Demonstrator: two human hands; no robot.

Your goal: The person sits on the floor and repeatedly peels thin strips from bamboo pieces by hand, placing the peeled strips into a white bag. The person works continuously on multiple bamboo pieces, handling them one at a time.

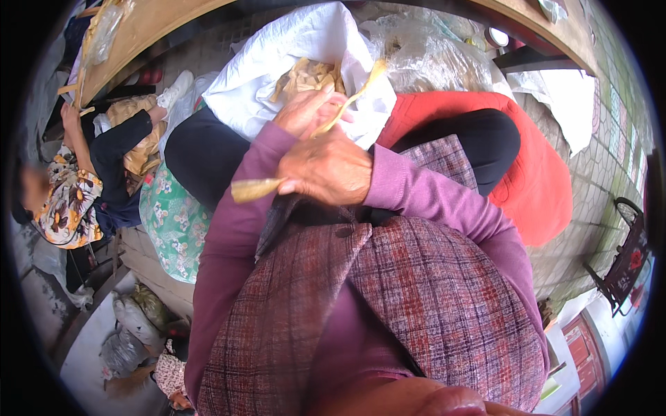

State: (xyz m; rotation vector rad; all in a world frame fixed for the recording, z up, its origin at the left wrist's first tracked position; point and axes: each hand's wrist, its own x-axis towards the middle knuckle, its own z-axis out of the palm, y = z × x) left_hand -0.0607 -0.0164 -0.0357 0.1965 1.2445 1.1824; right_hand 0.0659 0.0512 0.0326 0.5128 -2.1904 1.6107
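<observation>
A long yellowish strip [254, 190], flat at both ends and narrow along its middle, lies in my right hand [329, 169]. One end sticks out to the left past the thumb; the other rises to the upper right. Just beyond, my left hand [307, 112] is raised, its palm behind the strip; whether its fingers grip the strip is unclear. Both hands are over the near edge of an open white woven sack [250, 78] between my knees. Tan, crumpled strips or sheets [307, 75] lie inside the sack.
A curved-looking wooden table edge [156, 39] runs across the top. Clear plastic sheeting [437, 57] lies beyond the sack. Red cloth [536, 182] is at my right, green patterned cloth [171, 223] at my left. Another person [73, 192] sits at far left; a dark chair-like object [622, 260] stands far right.
</observation>
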